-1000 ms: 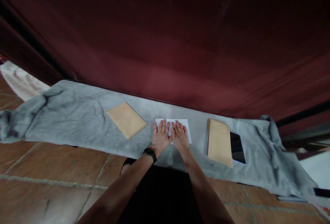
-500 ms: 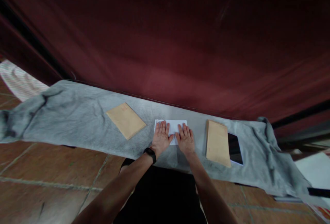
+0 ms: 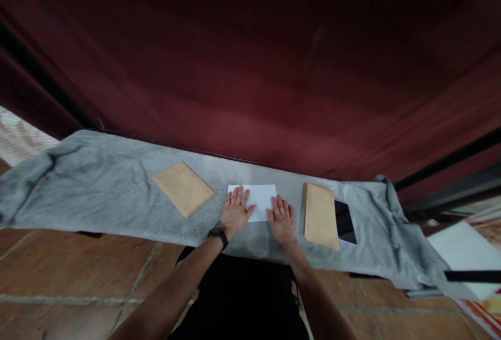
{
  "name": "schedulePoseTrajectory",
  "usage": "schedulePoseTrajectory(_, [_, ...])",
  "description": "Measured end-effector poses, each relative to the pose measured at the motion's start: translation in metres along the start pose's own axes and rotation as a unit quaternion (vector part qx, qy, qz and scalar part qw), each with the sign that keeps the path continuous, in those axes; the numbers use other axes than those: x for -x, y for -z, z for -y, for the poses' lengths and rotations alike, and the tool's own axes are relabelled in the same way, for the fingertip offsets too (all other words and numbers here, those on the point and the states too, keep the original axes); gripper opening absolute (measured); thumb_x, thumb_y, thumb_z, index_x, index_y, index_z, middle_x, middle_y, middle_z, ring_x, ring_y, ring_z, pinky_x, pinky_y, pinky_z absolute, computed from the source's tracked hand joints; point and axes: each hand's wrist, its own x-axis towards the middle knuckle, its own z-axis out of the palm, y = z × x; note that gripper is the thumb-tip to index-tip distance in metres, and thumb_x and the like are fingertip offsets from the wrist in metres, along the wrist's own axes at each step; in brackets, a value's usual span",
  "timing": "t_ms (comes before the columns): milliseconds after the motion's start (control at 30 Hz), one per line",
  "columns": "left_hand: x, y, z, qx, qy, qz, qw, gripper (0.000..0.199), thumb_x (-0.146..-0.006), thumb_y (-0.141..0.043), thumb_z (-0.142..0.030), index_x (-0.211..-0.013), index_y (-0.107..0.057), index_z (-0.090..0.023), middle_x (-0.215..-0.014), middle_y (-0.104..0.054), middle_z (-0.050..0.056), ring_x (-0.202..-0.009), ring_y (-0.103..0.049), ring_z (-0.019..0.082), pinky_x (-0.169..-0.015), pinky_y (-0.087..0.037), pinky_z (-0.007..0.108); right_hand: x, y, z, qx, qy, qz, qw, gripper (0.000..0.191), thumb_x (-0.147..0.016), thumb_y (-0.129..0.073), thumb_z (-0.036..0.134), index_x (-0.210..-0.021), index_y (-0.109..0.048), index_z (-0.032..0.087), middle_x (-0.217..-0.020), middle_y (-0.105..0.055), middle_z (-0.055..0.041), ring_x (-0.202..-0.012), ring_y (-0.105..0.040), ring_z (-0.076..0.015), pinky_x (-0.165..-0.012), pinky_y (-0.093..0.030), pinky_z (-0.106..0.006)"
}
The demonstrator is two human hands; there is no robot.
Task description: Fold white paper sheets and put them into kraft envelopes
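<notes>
A white sheet of paper (image 3: pixel 259 200) lies flat on the grey cloth (image 3: pixel 117 188) in front of me. My left hand (image 3: pixel 235 213), with a dark band at the wrist, rests flat on the paper's left part, fingers spread. At the paper's right edge lies my right hand (image 3: pixel 282 220), palm down with fingers apart, its thumb near the lower right corner. Neither hand grips anything. To the left is a tan envelope (image 3: pixel 183 188), turned at an angle. On the right sits a stack of tan envelopes (image 3: pixel 321 215).
A dark-screened device (image 3: pixel 345 222) lies beside the stack, partly against its right edge. Dark red fabric (image 3: pixel 250 94) rises behind the cloth-covered surface. Tiled floor (image 3: pixel 78 261) shows below, and a white sheet-like item (image 3: pixel 464 248) is at the far right.
My hands have moved apart across the paper, the right one to its right edge, so more of the paper's middle shows. The whole view has shifted slightly.
</notes>
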Motion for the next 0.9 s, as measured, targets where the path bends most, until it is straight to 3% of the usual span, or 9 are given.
schedulePoseTrajectory(300, [-0.003, 0.003, 0.018, -0.012, 0.050, -0.003, 0.999, 0.067, -0.102, -0.029, -0.049, -0.154, -0.037, -0.009, -0.162, -0.031, 0.019, -0.152, -0.026, 0.031, -0.123, -0.019, 0.050, 0.011, 0.008, -0.005, -0.012, -0.026, 0.007, 1.000, 0.053, -0.106, -0.032, 0.039, -0.155, -0.039, 0.020, -0.157, -0.044, -0.0107, -0.146, -0.038, -0.0284, -0.119, -0.025, -0.052])
schedulePoseTrajectory(467, [-0.001, 0.006, 0.018, -0.037, 0.050, -0.010, 0.998, 0.067, -0.101, -0.030, -0.050, -0.154, -0.038, -0.009, -0.161, -0.034, 0.019, -0.152, -0.028, 0.031, -0.123, -0.019, 0.050, 0.010, 0.012, 0.001, -0.030, -0.044, -0.024, 0.998, 0.052, -0.105, -0.033, 0.033, -0.153, -0.043, 0.017, -0.157, -0.043, -0.0143, -0.145, -0.039, -0.0297, -0.118, -0.027, -0.055])
schedulePoseTrajectory(633, [0.000, 0.009, 0.016, -0.039, 0.046, -0.013, 0.998, 0.067, -0.102, -0.029, -0.048, -0.153, -0.039, -0.007, -0.161, -0.034, 0.021, -0.152, -0.028, 0.031, -0.123, -0.020, 0.051, -0.001, 0.018, 0.035, -0.073, -0.011, -0.026, 0.997, 0.052, -0.106, -0.029, 0.028, -0.153, -0.041, 0.009, -0.161, -0.036, -0.0156, -0.150, -0.031, -0.0275, -0.119, -0.029, -0.050])
schedulePoseTrajectory(767, [0.000, 0.010, 0.016, -0.042, 0.047, -0.008, 0.998, 0.066, -0.102, -0.028, -0.048, -0.154, -0.038, -0.008, -0.161, -0.033, 0.021, -0.151, -0.030, 0.031, -0.122, -0.021, 0.051, -0.010, 0.014, 0.071, -0.115, 0.071, 0.029, 0.990, 0.050, -0.106, -0.033, 0.034, -0.151, -0.044, 0.017, -0.161, -0.038, -0.0094, -0.149, -0.035, -0.0234, -0.120, -0.031, -0.044])
schedulePoseTrajectory(900, [0.000, 0.010, 0.017, -0.044, 0.042, -0.008, 0.998, 0.065, -0.102, -0.029, -0.047, -0.154, -0.038, -0.008, -0.161, -0.033, 0.021, -0.151, -0.030, 0.032, -0.123, -0.021, 0.050, -0.011, 0.006, 0.083, -0.116, 0.063, 0.053, 0.990, 0.049, -0.107, -0.034, 0.038, -0.150, -0.046, 0.020, -0.159, -0.041, -0.0089, -0.147, -0.038, -0.0248, -0.121, -0.028, -0.049])
